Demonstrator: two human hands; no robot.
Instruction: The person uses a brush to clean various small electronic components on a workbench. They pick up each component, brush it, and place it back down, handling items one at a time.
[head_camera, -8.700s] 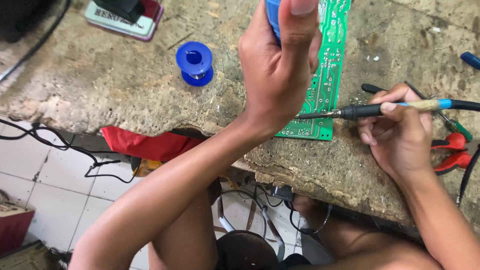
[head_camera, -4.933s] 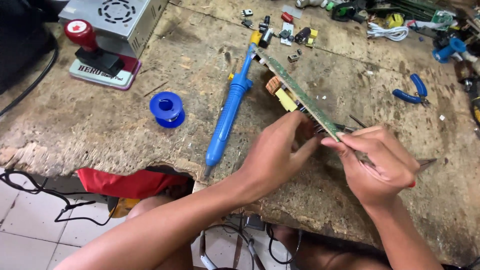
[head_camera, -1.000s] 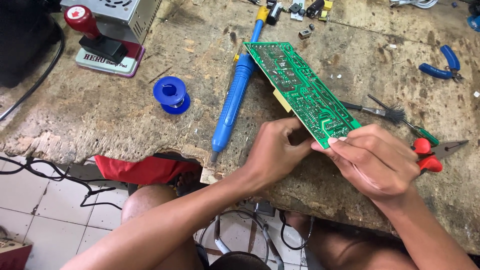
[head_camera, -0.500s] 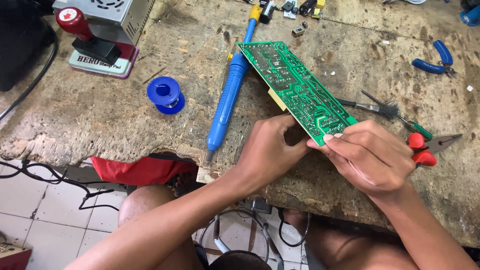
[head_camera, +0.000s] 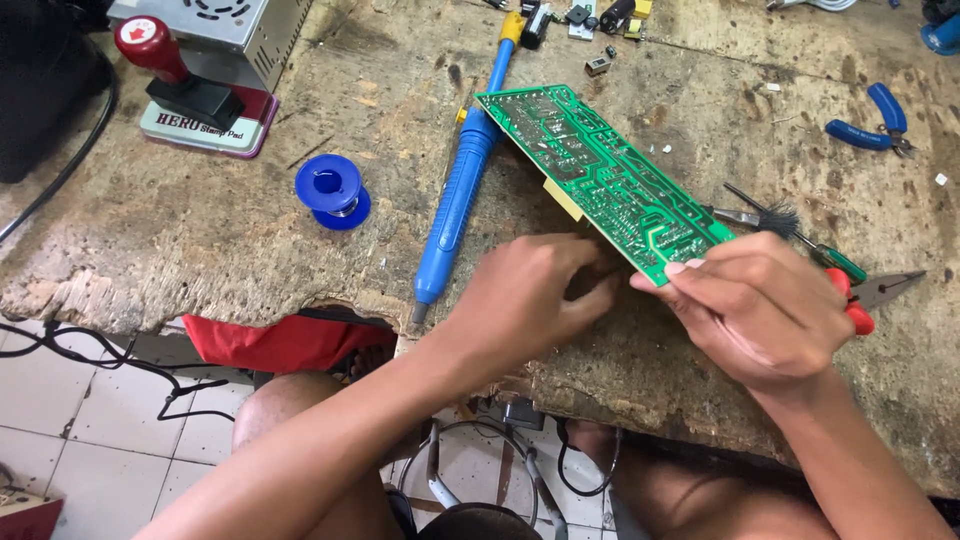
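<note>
Since half a second ago little has shifted: both hands have slid slightly along the board, which stays tilted, solder side up, its far end near the blue pump. Right hand pinches the near corner between thumb and fingers, propping the board for a look. Left hand curls under the near edge; its fingers are hidden, probably touching the underside. Red pliers lie beside the right hand, solder spool well apart on the bench.
</note>
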